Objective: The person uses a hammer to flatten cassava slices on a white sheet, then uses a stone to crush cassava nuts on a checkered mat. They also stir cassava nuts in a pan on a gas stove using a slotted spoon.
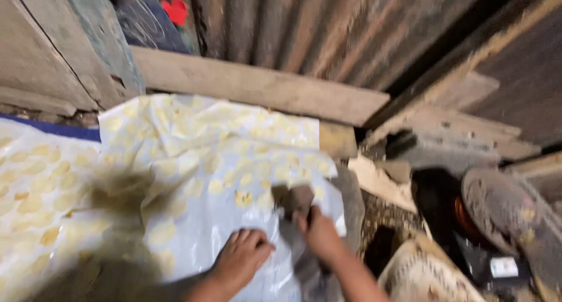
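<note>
You see a low surface | a white plastic sheet with yellow spots (193,161) covers it | your hands press down on the sheet | a wooden plank (257,85) lies behind it

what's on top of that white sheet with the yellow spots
Both hands press on the spotted sheet: left hand flat, right hand gripping a fold. What lies beneath is covered.

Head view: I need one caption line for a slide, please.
Both hands, left hand and right hand, press on a white plastic sheet dotted with pale yellow discs, below a wooden plank.
</note>
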